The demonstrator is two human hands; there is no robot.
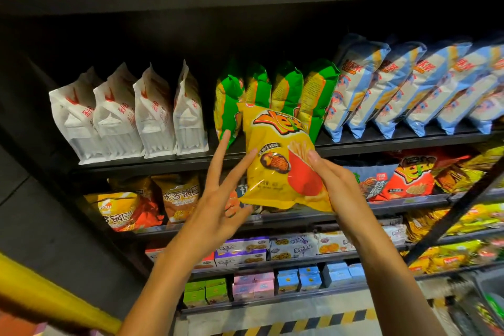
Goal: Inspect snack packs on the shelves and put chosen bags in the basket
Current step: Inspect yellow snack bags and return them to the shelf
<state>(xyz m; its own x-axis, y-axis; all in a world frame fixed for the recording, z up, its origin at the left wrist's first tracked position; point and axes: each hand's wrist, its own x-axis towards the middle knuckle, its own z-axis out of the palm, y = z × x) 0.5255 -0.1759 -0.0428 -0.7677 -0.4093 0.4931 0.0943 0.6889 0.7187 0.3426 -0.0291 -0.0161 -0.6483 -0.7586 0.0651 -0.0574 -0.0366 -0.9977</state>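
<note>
Head: one yellow bag [275, 161], perhaps four green bags [286, 90]

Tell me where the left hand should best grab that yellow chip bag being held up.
Probably the bag's left edge, coming in from the left. The yellow chip bag stands upright, gripped by the right hand along its right side; the left hand is open, fingers just touching the free left edge.
</note>
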